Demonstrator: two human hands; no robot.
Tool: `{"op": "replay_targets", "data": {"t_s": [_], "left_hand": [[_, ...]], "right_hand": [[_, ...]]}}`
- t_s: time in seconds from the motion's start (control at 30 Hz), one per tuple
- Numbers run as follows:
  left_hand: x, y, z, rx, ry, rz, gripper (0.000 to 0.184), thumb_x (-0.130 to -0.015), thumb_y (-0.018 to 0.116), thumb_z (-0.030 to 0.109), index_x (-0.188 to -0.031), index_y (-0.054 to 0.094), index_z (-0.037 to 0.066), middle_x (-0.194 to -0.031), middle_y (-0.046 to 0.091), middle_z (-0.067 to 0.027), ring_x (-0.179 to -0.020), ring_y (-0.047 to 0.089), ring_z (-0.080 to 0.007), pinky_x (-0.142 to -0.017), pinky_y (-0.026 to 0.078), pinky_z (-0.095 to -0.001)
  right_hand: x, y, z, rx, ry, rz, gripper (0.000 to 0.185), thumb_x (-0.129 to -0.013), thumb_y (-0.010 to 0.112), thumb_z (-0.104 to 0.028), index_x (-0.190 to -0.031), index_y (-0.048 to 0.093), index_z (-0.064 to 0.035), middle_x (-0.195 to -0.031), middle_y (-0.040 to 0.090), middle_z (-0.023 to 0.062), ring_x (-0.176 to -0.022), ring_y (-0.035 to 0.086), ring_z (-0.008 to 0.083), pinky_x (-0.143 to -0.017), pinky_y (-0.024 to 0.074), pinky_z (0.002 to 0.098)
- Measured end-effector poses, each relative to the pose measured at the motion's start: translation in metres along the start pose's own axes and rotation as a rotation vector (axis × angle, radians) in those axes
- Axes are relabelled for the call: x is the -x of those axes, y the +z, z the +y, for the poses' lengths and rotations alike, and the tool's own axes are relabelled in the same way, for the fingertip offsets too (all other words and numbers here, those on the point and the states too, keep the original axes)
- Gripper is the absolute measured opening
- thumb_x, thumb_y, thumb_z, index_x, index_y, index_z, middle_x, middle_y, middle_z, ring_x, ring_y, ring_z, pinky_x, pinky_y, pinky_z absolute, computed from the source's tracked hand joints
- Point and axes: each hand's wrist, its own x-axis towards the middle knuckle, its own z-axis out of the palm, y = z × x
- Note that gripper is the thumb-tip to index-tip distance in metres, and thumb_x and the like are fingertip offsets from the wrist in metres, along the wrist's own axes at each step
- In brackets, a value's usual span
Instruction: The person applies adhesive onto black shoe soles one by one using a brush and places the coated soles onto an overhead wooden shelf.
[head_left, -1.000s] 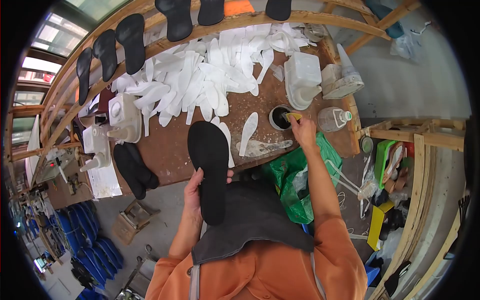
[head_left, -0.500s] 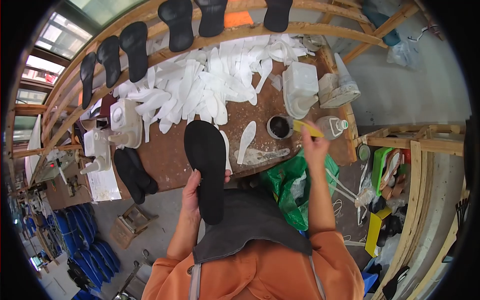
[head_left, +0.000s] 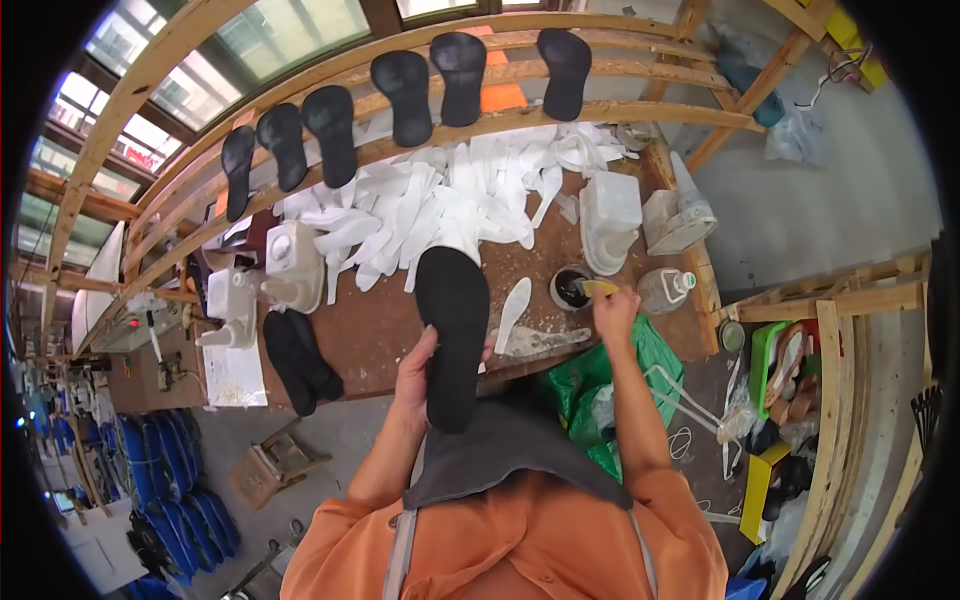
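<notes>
My left hand (head_left: 415, 372) grips a black shoe insole (head_left: 453, 330) by its side, thumb on the near edge and fingertips showing at the far one. The insole stands lengthwise above the table's front edge, its wide end away from me. Over a small round cup (head_left: 560, 291) of dark liquid, my right hand (head_left: 616, 312) is closed on a flat yellow-handled tool (head_left: 600, 288). The tool's far end is down in the cup, so its tip is hidden. A white insole-shaped piece (head_left: 513, 312) lies on the table between the insole and the cup.
White cut pieces (head_left: 400, 215) cover the table's back. Black insoles (head_left: 404, 98) lean along a wooden rack (head_left: 560, 70) behind. Plastic containers (head_left: 610, 215) and a clear jug (head_left: 665, 290) stand right, more bottles (head_left: 294, 262) left. A green bag (head_left: 575, 385) hangs at the front edge.
My right hand has lowered the yellow-handled tool into the cup. My left hand still holds the insole in much the same pose. The camera view has tilted up and shifted left.
</notes>
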Motion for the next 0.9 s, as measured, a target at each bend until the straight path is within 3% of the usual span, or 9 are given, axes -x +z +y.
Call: {"op": "replay_targets", "data": {"t_s": [0.03,0.13,0.2,0.27,0.37,0.43,0.53,0.87,0.9], "left_hand": [[0.003,0.001,0.001,0.003,0.011,0.017,0.055,-0.093,0.049,0.029,-0.134,0.035,-0.003,-0.121,0.050,-0.0337,-0.100,0.061,-0.0362,-0.087,0.051,-0.0406],[0.012,0.014,0.003,-0.162,0.136,0.053,0.053,-0.092,0.049,0.027,-0.136,0.034,0.001,-0.122,0.048,-0.0355,-0.100,0.061,-0.0359,-0.086,0.051,-0.0410],[0.017,0.025,0.009,-0.165,0.093,-0.021,0.052,-0.089,0.053,0.015,-0.135,0.034,0.001,-0.123,0.051,-0.0235,-0.109,0.055,-0.0386,-0.090,0.050,-0.0437],[0.017,0.032,0.009,-0.196,0.135,-0.079,0.053,-0.086,0.053,0.011,-0.135,0.034,0.001,-0.124,0.050,-0.0233,-0.110,0.055,-0.0405,-0.090,0.050,-0.0436],[0.019,0.038,0.007,-0.184,0.137,-0.159,0.057,-0.083,0.053,0.009,-0.135,0.033,0.000,-0.124,0.050,-0.0239,-0.109,0.055,-0.0413,-0.090,0.050,-0.0436],[0.023,0.045,0.007,-0.189,0.123,-0.191,0.058,-0.082,0.054,0.008,-0.135,0.033,-0.001,-0.124,0.050,-0.0242,-0.109,0.055,-0.0414,-0.090,0.050,-0.0437],[0.033,0.056,0.013,-0.213,0.131,-0.296,0.060,-0.079,0.054,0.008,-0.134,0.033,-0.003,-0.122,0.051,-0.0249,-0.109,0.055,-0.0418,-0.090,0.049,-0.0438],[0.066,0.069,0.026,-0.235,0.119,-0.389,0.058,-0.076,0.055,0.007,-0.130,0.040,-0.006,-0.117,0.056,-0.0247,-0.106,0.057,-0.0404,-0.090,0.048,-0.0426],[0.067,0.069,0.027,-0.233,0.125,-0.393,0.058,-0.076,0.055,0.007,-0.130,0.040,-0.006,-0.117,0.056,-0.0247,-0.106,0.057,-0.0404,-0.090,0.048,-0.0426]], "right_hand": [[0.000,0.005,0.004,0.030,0.033,-0.057,0.022,-0.081,0.066,-0.015,-0.099,0.068,-0.0038,-0.086,0.067,0.0092,-0.067,0.059,0.0251,-0.066,0.0473,0.0341],[-0.009,-0.008,-0.004,-0.742,0.258,0.142,0.020,-0.087,0.062,-0.010,-0.101,0.063,0.0044,-0.086,0.066,0.0080,-0.069,0.061,0.0162,-0.063,0.0496,0.0248],[-0.028,-0.049,-0.033,-1.398,0.609,0.000,0.021,-0.087,0.062,-0.006,-0.105,0.061,0.0038,-0.083,0.067,0.0115,-0.065,0.063,0.0127,-0.058,0.0496,0.0204],[-0.044,-0.098,-0.096,-1.527,0.503,-0.111,0.020,-0.086,0.061,-0.003,-0.105,0.061,0.0043,-0.084,0.066,0.0120,-0.062,0.062,0.0106,-0.057,0.0477,0.0168],[-0.043,-0.139,-0.175,-1.472,0.265,-0.257,0.023,-0.081,0.063,0.001,-0.103,0.062,0.0060,-0.082,0.065,0.0125,-0.058,0.059,0.0143,-0.055,0.0450,0.0179],[-0.046,-0.148,-0.202,-1.209,-0.152,-0.266,0.022,-0.076,0.066,0.004,-0.098,0.065,0.0056,-0.082,0.065,0.0129,-0.060,0.055,0.0142,-0.056,0.0427,0.0200],[-0.052,-0.157,-0.223,-1.065,-0.379,-0.300,0.020,-0.074,0.067,0.005,-0.094,0.067,0.0051,-0.082,0.065,0.0125,-0.061,0.050,0.0130,-0.055,0.0402,0.0215],[-0.084,-0.172,-0.257,-1.220,-0.218,-0.194,0.026,-0.070,0.070,0.003,-0.095,0.066,0.0051,-0.083,0.065,0.0126,-0.058,0.049,0.0128,-0.054,0.0393,0.0216],[-0.086,-0.171,-0.262,-1.142,-0.390,-0.206,0.025,-0.069,0.069,0.003,-0.093,0.067,0.0047,-0.081,0.065,0.0122,-0.057,0.049,0.0131,-0.053,0.0394,0.0219]]}}
